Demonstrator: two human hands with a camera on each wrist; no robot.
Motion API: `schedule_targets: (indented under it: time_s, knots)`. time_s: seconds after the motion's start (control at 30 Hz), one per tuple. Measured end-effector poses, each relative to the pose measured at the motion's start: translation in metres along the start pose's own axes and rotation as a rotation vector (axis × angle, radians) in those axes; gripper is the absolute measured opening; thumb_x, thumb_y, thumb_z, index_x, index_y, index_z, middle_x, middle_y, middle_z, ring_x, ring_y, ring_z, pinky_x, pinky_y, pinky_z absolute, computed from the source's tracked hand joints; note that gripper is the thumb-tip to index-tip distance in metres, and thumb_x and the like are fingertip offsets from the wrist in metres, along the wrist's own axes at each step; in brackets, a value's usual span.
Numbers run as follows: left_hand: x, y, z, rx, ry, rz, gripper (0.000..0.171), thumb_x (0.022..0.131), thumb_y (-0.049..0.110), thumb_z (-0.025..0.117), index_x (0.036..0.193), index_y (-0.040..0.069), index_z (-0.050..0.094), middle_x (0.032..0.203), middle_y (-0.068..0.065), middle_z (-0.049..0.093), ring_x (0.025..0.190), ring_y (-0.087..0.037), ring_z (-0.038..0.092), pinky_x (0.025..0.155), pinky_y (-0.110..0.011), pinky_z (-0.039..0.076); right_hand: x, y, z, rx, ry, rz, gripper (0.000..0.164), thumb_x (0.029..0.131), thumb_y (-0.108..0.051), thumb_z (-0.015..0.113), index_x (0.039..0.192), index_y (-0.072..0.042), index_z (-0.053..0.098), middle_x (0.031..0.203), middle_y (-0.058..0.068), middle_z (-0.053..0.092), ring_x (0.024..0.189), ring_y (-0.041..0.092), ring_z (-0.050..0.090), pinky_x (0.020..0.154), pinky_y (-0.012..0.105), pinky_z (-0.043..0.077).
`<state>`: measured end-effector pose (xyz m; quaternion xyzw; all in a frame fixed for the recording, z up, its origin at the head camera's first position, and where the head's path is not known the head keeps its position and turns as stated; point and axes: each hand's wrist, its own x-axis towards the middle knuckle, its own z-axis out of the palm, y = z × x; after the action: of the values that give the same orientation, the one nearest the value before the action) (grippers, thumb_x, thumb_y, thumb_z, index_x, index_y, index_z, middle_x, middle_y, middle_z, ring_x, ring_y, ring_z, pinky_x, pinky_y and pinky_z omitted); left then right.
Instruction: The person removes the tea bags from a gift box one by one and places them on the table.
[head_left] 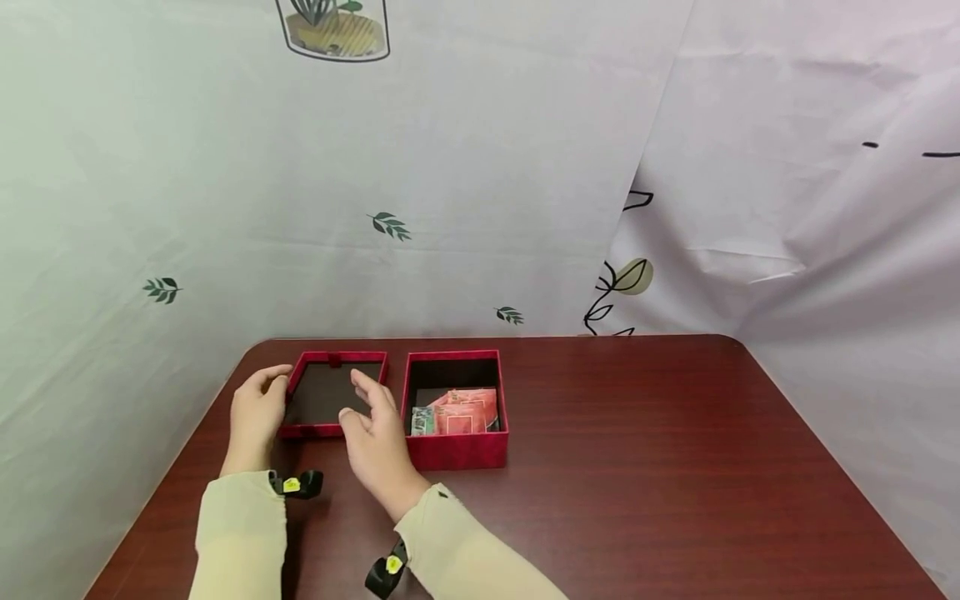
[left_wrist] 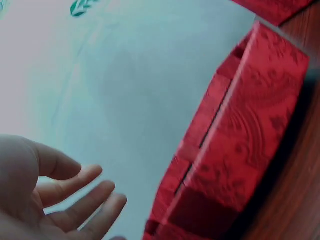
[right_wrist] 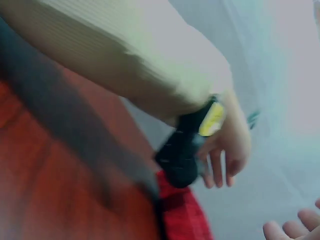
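Observation:
A shallow red box lid (head_left: 335,431) with a dark inside lies at the back left of the table; its patterned side (left_wrist: 250,130) fills much of the left wrist view. My left hand (head_left: 257,412) is at the lid's left edge, and in the left wrist view its loosely bent fingers (left_wrist: 85,200) stand apart from the lid with nothing in them. My right hand (head_left: 381,442) hovers over the lid's right part, fingers spread and holding nothing. Beside it stands a deeper red box (head_left: 457,452) with several red packets (head_left: 465,417) inside.
Both boxes sit on a dark red-brown wooden table (head_left: 637,458). A greenish packet (head_left: 422,421) lies at the left in the deeper box. Pale printed cloth (head_left: 480,167) hangs behind the table. Each wrist wears a black strap (head_left: 303,484).

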<state>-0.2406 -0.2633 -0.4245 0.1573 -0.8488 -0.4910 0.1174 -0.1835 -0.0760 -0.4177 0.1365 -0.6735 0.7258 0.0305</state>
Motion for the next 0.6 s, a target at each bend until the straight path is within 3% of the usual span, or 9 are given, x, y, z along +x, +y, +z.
schedule_targets:
  time_s: [0.2, 0.3, 0.47, 0.6]
  knots:
    - [-0.009, 0.019, 0.008, 0.04, -0.04, 0.212, 0.039, 0.108, 0.02, 0.042, 0.137, 0.002, 0.06, 0.14, -0.024, 0.057, 0.123, -0.036, 0.052, 0.091, -0.047, 0.041, 0.006, -0.016, -0.027, -0.031, 0.014, -0.186, 0.031, 0.101, -0.004, 0.052, 0.13, -0.006, 0.064, 0.123, 0.011, 0.061, 0.113, 0.02, 0.061, 0.094, 0.027, 0.054]
    - [-0.014, 0.028, 0.014, 0.047, -0.058, 0.316, 0.037, 0.108, 0.018, 0.044, 0.136, 0.002, 0.061, 0.138, -0.024, 0.058, 0.123, -0.039, 0.054, 0.095, -0.053, 0.044, 0.009, -0.02, -0.043, -0.039, 0.014, -0.205, 0.026, 0.101, -0.001, 0.051, 0.122, -0.001, 0.067, 0.116, 0.016, 0.064, 0.105, 0.027, 0.064, 0.09, 0.029, 0.056]
    - [-0.022, 0.044, 0.024, 0.046, -0.08, 0.476, 0.034, 0.107, 0.015, 0.046, 0.134, 0.001, 0.061, 0.136, -0.024, 0.058, 0.125, -0.042, 0.054, 0.103, -0.06, 0.044, 0.018, -0.025, -0.077, -0.05, 0.025, -0.202, 0.026, 0.101, 0.002, 0.051, 0.122, 0.001, 0.065, 0.109, 0.023, 0.066, 0.101, 0.034, 0.065, 0.088, 0.041, 0.059]
    - [-0.025, 0.055, 0.034, 0.076, -0.119, 0.602, 0.033, 0.106, 0.014, 0.051, 0.134, 0.001, 0.062, 0.134, -0.024, 0.058, 0.121, -0.042, 0.054, 0.099, -0.06, 0.045, 0.026, -0.029, -0.105, -0.07, 0.076, -0.197, 0.024, 0.1, 0.003, 0.051, 0.119, 0.004, 0.066, 0.107, 0.026, 0.066, 0.099, 0.039, 0.066, 0.086, 0.046, 0.059]
